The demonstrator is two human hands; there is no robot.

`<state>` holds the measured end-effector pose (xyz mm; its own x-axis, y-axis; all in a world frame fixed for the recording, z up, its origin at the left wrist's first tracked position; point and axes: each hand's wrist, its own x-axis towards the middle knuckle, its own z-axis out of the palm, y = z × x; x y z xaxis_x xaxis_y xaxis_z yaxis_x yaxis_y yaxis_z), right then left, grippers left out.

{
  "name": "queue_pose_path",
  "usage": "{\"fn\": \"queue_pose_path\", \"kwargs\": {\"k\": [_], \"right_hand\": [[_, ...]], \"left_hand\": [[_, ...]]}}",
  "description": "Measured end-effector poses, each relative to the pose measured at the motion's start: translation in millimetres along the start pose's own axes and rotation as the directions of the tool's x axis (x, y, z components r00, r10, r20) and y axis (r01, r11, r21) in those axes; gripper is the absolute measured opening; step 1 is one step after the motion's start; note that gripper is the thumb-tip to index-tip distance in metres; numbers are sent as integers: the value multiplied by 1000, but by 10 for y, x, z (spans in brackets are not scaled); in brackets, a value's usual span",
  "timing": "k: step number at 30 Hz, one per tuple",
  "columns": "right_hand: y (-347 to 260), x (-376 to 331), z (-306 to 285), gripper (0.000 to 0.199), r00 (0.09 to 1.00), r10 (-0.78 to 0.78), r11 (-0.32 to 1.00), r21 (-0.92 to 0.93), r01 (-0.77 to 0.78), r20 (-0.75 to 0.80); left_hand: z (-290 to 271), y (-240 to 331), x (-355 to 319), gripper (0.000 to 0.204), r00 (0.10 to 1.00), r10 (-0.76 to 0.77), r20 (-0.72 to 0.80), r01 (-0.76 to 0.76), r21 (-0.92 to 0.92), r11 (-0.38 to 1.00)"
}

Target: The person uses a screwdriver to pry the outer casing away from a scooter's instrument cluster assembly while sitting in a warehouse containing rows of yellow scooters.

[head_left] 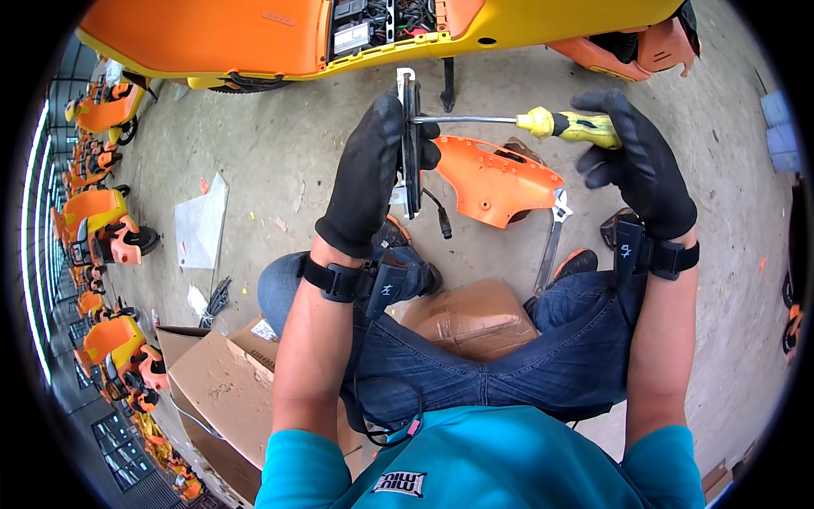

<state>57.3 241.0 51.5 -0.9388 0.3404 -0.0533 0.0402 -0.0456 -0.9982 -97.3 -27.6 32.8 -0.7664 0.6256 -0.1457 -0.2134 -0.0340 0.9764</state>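
My left hand (365,174), in a black glove, grips a narrow black part with a pale metal bracket (407,78) at its top; it looks like a slim lamp or display unit seen edge-on. From its lower end dangles a short black cable with a plug (445,225). A screwdriver (585,129) with a yellow-and-black handle lies level, its tip against the part's side. Its handle end rests in my gloved right hand (651,170), whose fingers curl loosely about it. Below the shaft, an orange plastic cover (496,185) lies on the floor beside an adjustable wrench (551,242).
An orange-and-yellow scooter body (212,38) with exposed wiring (398,17) spans the far side. A brown wrapped box (471,318) sits between my legs. Cardboard (225,386) and a grey sheet (201,225) lie to the left. Several scooters (97,216) line the left side.
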Motion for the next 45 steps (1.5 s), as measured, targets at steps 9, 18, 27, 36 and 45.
{"fn": "queue_pose_path", "kwargs": {"k": [9,18,27,36,45], "right_hand": [[76,37,-83,38,1000,-1,951,309,-6,24],[-61,21,-210,36,972,163,983,60,-175,169],[176,38,-132,41,983,-170,975,-129,179,72],[81,36,-150,35,992,-2,947,319,-39,127],[-8,18,-128,37,988,118,984,120,-130,101]], "left_hand": [[15,20,-8,44,1000,-19,3,20,-14,1000],[-4,13,6,43,998,-50,-22,49,-54,997],[22,4,-7,39,1000,-15,-19,15,-11,1000],[41,24,-17,40,999,-19,-29,19,6,1000],[49,43,-15,47,996,-63,-60,60,-60,996]]}}
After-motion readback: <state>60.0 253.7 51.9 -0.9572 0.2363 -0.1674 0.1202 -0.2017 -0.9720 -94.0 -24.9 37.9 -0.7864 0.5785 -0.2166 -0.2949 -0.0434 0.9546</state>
